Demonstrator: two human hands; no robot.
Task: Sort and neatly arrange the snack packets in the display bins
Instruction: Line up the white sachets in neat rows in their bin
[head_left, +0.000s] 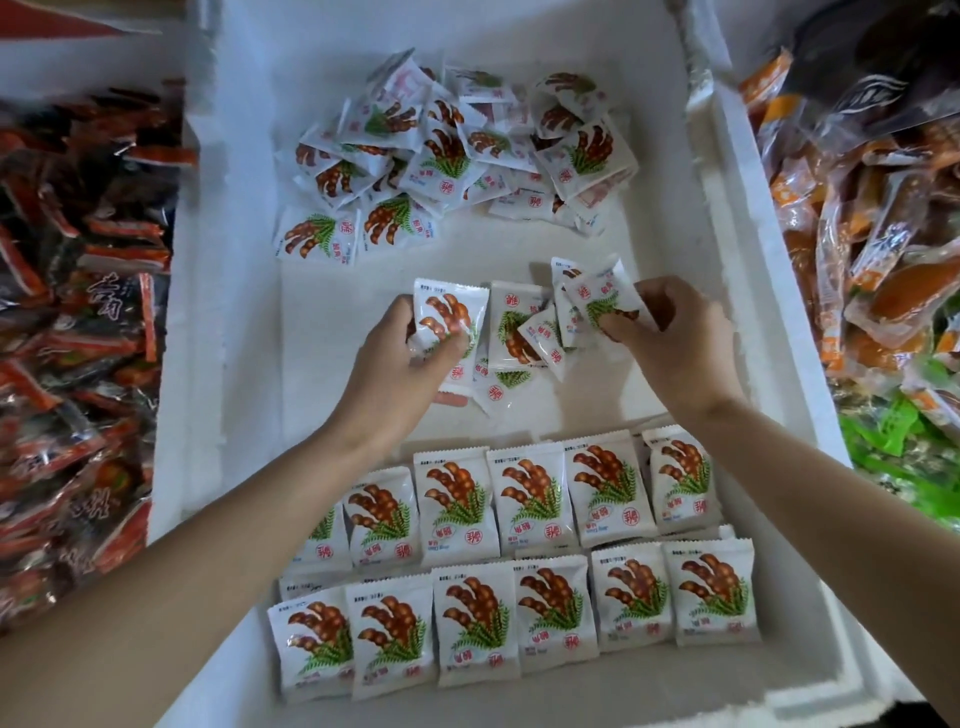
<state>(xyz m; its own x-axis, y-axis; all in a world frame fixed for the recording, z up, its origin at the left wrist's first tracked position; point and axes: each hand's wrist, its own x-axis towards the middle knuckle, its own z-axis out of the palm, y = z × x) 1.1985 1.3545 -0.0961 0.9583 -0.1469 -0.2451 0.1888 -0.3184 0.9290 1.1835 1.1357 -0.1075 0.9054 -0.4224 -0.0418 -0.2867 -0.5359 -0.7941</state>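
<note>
The left fingers (450, 347) curl round the front of a packet (451, 312), thumb behind, pinching it upright above the bin floor. The right fingers (621, 326) pinch a second packet (602, 293) by its lower edge, tilted, with more packets bunched against it. The left hand (402, 364) and right hand (678, 345) hover near each other over the middle of the white foam bin (234, 270). Between them lies a small heap (519, 338) of the same white packets, overlapping at odd angles.

Nearer the person, two rows (530, 561) of packets lie face up, side by side, each row overlapping the one in front like tiles. At the far end sits a loose pile (447, 156), jumbled, some packets face down.

To the left, another bin holds red and black packs (78, 322). To the right are orange packs (862, 218), with green ones (893, 441) closer in.
</note>
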